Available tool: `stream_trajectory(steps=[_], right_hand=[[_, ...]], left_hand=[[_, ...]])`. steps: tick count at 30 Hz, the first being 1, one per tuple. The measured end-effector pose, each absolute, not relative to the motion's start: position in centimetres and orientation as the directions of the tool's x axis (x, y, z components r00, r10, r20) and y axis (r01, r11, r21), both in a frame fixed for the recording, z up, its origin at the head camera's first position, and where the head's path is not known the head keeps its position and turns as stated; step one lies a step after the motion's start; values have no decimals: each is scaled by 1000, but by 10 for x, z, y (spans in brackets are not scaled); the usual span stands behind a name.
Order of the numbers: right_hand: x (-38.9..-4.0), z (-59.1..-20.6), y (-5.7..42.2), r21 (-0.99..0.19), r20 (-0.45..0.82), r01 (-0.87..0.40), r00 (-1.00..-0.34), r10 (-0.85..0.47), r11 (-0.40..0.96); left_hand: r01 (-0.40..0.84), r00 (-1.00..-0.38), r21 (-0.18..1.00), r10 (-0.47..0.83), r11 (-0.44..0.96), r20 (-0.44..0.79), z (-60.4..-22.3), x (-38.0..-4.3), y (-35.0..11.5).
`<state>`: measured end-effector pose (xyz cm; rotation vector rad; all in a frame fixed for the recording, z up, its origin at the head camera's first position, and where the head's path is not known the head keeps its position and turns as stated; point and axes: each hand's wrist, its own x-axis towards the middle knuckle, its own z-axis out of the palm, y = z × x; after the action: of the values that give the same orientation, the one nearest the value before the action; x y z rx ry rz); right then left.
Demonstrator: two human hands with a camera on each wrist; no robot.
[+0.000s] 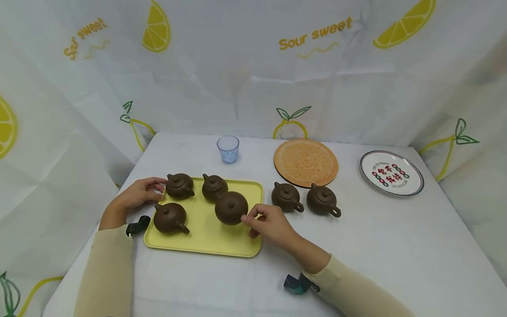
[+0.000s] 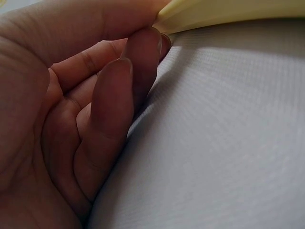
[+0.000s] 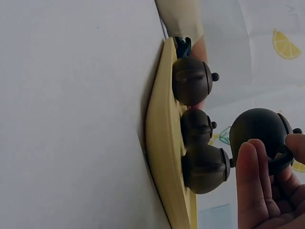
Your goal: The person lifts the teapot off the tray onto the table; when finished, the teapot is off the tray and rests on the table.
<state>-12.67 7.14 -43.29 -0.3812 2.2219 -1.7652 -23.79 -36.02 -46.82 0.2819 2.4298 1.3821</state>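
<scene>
My right hand pinches a dark brown teapot by its handle. In the right wrist view, that teapot hangs above the yellow tray, apart from it. Three similar teapots stand on the tray: one at the front left, one at the back left and one at the back middle, partly behind the held teapot. At the tray's left edge, my left hand grips the rim; its thumb and curled fingers meet the tray in the left wrist view.
Right of the tray stand two more brown teapots, one beside the other. Behind them lies a round orange-patterned mat. A blue glass stands behind the tray, and a white plate with red characters lies far right.
</scene>
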Motion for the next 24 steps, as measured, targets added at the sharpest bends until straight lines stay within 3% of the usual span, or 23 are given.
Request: stream_trajectory(steps=[13,24], right_hand=[[-133,-410,134,-951,37,-130,-949,-312,282],[-117,-406,195,-953,51,-117,-971,-234,279]], left_hand=[[-3,-924,852,324,523,-202,-465,-244,-360],[-7,-919,870,339,493,-200,-469,-240,-357]])
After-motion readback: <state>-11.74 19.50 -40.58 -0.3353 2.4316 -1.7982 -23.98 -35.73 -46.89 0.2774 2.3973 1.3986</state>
